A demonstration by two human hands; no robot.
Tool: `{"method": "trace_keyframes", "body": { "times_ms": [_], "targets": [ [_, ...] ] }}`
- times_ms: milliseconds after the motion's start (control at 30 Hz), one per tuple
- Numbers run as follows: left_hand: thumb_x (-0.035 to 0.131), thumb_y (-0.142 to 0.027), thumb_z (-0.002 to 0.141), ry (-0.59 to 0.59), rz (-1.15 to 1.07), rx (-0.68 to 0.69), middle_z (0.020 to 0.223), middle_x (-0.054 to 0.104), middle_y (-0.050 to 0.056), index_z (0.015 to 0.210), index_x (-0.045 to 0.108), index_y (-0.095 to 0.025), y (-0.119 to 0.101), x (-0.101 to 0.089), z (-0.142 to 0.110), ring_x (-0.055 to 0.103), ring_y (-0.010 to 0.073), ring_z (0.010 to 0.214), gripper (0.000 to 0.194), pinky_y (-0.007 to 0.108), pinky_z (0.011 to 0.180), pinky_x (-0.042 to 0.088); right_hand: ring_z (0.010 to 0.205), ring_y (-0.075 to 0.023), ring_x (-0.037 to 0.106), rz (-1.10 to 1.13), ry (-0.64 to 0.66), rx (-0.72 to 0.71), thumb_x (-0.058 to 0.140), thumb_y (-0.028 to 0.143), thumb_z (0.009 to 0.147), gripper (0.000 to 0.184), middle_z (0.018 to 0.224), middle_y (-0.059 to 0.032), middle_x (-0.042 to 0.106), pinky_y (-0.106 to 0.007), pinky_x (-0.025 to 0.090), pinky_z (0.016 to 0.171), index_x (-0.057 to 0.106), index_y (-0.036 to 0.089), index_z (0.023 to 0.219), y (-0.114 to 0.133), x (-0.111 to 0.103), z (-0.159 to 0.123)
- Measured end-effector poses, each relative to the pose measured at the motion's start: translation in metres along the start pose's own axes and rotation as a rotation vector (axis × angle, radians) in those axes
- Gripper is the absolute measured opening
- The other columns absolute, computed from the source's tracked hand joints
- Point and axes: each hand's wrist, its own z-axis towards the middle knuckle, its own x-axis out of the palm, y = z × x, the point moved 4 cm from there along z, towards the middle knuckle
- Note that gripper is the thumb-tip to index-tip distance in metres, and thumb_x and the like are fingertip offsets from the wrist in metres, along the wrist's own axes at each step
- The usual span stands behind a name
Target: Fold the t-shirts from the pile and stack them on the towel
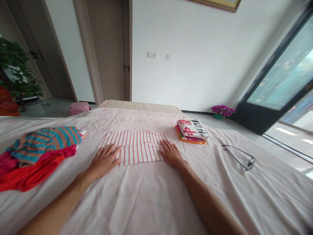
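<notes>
A white garment with red stripes (pixel 137 148) lies flat, folded into a long strip, on the pale pink sheet (pixel 146 202). My left hand (pixel 105 160) rests flat on its left end, fingers spread. On its right end lies my right hand (pixel 171 152), palm down with the fingers stretched out. Neither hand grips the cloth. Right of my right hand sits a stack of folded clothes (pixel 192 130), the top one white with red and black characters. At the left is a loose heap with a blue-and-brown striped garment (pixel 46 140) over red clothing (pixel 31 173).
Dark-framed glasses (pixel 241 156) lie on the sheet at the right. Beyond the far edge stand a pink stool (pixel 80 107) and a pot of purple flowers (pixel 221 111). A leafy plant (pixel 18 68) is at the far left, and a glass door (pixel 281 75) at the right.
</notes>
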Motion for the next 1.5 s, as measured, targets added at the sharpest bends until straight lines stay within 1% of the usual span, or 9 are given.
{"method": "trace_keyframes", "body": {
  "times_ms": [267,467,600,867,1067,1333,1500],
  "targets": [
    [0.039,-0.053,0.096,0.042,0.027,-0.050,0.160,0.034,0.011,0.151,0.040,-0.026,0.003,-0.003,-0.001,0.029,0.0276,0.148,0.061,0.048,0.118,0.024,0.151,-0.0202,0.017,0.018,-0.018,0.025,0.023,0.049,0.103,0.061,0.163,-0.0048,0.021,-0.043,0.017,0.121,0.027,0.020,0.157,-0.003,0.003,0.002],
    [0.038,-0.051,0.096,0.009,0.019,-0.031,0.159,0.035,0.012,0.150,0.042,-0.026,0.006,0.001,-0.001,0.032,0.0289,0.147,0.059,0.051,0.117,0.026,0.150,-0.0212,0.019,0.036,-0.037,0.043,0.025,0.047,0.103,0.060,0.163,-0.0058,0.023,-0.044,0.017,0.121,0.027,0.020,0.156,-0.005,0.007,0.003],
    [0.039,-0.052,0.096,0.000,0.013,-0.027,0.159,0.035,0.014,0.149,0.042,-0.024,0.006,0.001,-0.001,0.032,0.0307,0.146,0.060,0.053,0.116,0.026,0.150,-0.0218,0.018,0.044,-0.017,0.068,0.025,0.048,0.103,0.061,0.163,-0.0067,0.024,-0.045,0.017,0.120,0.028,0.019,0.156,-0.008,0.009,0.005],
    [0.039,-0.051,0.096,-0.003,0.028,-0.016,0.158,0.036,0.014,0.149,0.043,-0.025,0.004,0.000,-0.002,0.032,0.0291,0.146,0.059,0.051,0.116,0.026,0.150,-0.0223,0.019,0.055,-0.025,0.073,0.025,0.046,0.103,0.059,0.163,-0.0077,0.025,-0.045,0.015,0.120,0.029,0.019,0.156,-0.008,0.010,0.004],
    [0.039,-0.050,0.096,-0.062,0.002,0.002,0.157,0.038,0.013,0.148,0.044,-0.026,0.006,0.003,-0.003,0.032,0.0288,0.146,0.057,0.051,0.116,0.026,0.149,-0.0222,0.021,0.066,-0.051,0.070,0.027,0.046,0.103,0.059,0.162,-0.0068,0.027,-0.044,0.015,0.120,0.031,0.019,0.155,-0.010,0.013,0.007],
    [0.038,-0.051,0.096,-0.026,0.014,-0.010,0.158,0.036,0.013,0.149,0.042,-0.026,0.006,0.002,-0.003,0.032,0.0291,0.146,0.059,0.051,0.116,0.026,0.149,-0.0230,0.023,0.080,-0.056,0.067,0.026,0.047,0.102,0.059,0.161,-0.0073,0.029,-0.045,0.016,0.119,0.033,0.020,0.154,-0.008,0.010,0.005],
    [0.037,-0.051,0.096,-0.038,0.009,-0.008,0.158,0.037,0.013,0.149,0.043,-0.026,0.005,0.001,-0.003,0.033,0.0294,0.146,0.058,0.052,0.116,0.025,0.148,-0.0227,0.023,0.073,-0.059,0.071,0.027,0.045,0.102,0.058,0.161,-0.0075,0.029,-0.045,0.016,0.119,0.033,0.019,0.154,-0.008,0.009,0.005]
  ]
}}
